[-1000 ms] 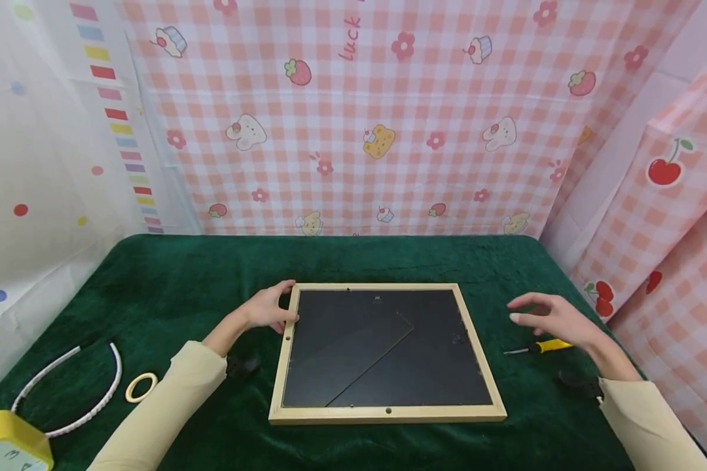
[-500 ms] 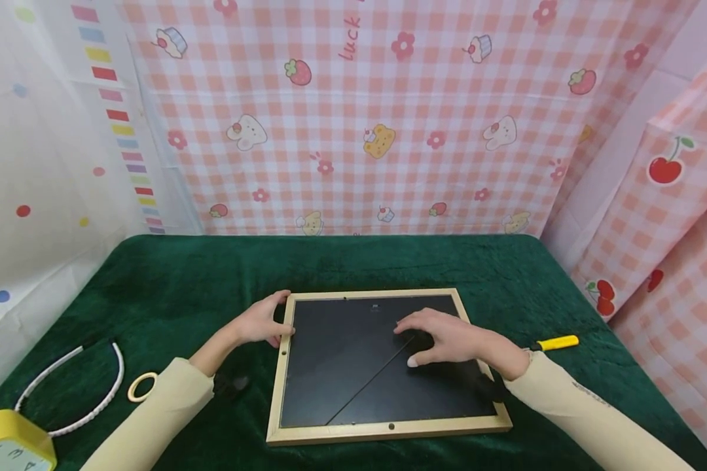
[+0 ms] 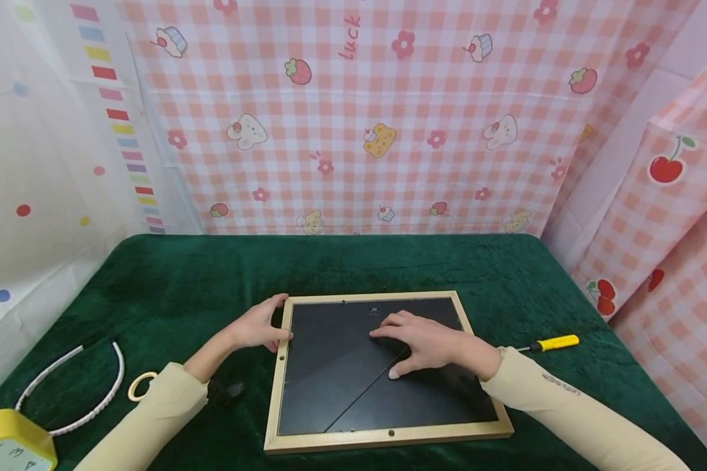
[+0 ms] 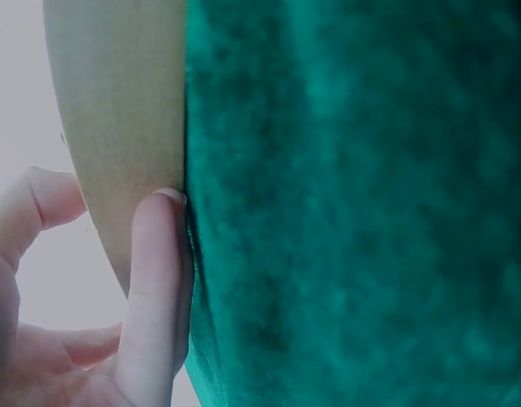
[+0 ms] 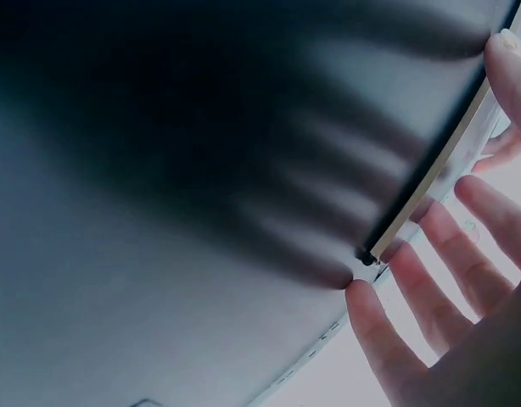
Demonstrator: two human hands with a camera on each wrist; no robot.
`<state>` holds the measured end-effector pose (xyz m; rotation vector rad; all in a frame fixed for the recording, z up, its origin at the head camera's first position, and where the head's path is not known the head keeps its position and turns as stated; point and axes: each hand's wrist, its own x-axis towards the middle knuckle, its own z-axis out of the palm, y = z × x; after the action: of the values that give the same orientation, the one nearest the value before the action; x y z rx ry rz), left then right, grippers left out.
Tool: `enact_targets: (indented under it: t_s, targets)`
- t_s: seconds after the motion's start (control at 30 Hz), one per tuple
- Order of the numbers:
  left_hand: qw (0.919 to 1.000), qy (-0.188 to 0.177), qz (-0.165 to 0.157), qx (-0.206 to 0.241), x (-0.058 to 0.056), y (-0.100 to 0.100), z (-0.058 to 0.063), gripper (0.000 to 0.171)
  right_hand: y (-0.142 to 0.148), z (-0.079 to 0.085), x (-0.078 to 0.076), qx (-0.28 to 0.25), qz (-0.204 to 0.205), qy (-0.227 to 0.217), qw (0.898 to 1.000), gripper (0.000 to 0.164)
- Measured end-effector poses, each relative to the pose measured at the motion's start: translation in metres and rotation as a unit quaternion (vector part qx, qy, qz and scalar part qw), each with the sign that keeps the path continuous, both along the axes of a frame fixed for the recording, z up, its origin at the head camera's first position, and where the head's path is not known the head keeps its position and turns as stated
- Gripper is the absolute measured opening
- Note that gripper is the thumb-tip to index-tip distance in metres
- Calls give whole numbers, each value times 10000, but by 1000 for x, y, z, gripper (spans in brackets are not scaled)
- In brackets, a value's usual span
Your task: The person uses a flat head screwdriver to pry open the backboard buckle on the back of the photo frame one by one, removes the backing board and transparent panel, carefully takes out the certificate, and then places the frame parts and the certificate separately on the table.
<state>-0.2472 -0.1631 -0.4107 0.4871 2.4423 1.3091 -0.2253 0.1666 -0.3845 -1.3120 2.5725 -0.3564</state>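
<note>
A picture frame (image 3: pixel 326 366) with a pale wood border lies back side up, showing its black backing board. A thin diagonal slit or edge (image 3: pixel 353 399) crosses the board. My left hand (image 3: pixel 256 329) grips the frame's left side, thumb on top of the border; in the left wrist view a finger (image 4: pixel 156 280) lies along the wooden side (image 4: pixel 120 102). Over the board is my right hand (image 3: pixel 427 341), with thumb and fingers spread. In the right wrist view its fingertips (image 5: pixel 362 297) come right to the board, beside a tan-edged strip (image 5: pixel 430 178).
A yellow-handled screwdriver (image 3: pixel 556 343) lies right of the frame, its shaft partly behind the right sleeve. To the left are a white headband (image 3: pixel 118 373), a wooden ring (image 3: pixel 134 387) and a yellow clock (image 3: pixel 14 432). Green velvet cloth (image 3: pixel 330 261) covers the table.
My right hand has come left from above the screwdriver to over the backing board, then shifted slightly further left. The frame has slid a little toward me, with the left hand still gripping it.
</note>
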Motion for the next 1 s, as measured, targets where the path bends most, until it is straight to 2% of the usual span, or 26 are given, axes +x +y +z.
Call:
enact_targets:
  t_s: [0.23, 0.53, 0.6, 0.67, 0.77, 0.83, 1.0]
  targets:
    - [10000, -50, -3, 8, 1, 1, 0, 79, -4, 0, -1, 93, 28, 168, 9998, 62]
    - [10000, 22, -79, 27, 4, -1, 0, 79, -7, -1, -2, 15, 40, 76, 10000, 59]
    - [9999, 41, -97, 39, 10, 2, 9, 77, -7, -1, -2, -9, 67, 62, 10000, 59]
    - [9999, 66, -106, 42, 12, 2, 9, 77, -7, -1, -3, -29, 104, 56, 9999, 58]
    - [10000, 47, -53, 21, 14, 2, 9, 78, -7, -1, -3, -66, 152, -68, 9998, 59]
    - [10000, 43, -53, 35, 9, -1, 0, 80, -6, 1, -3, -95, 182, -221, 9995, 59]
    - [10000, 17, -64, 70, 9, -2, -1, 80, -5, 6, -2, -26, 317, -495, 9983, 59]
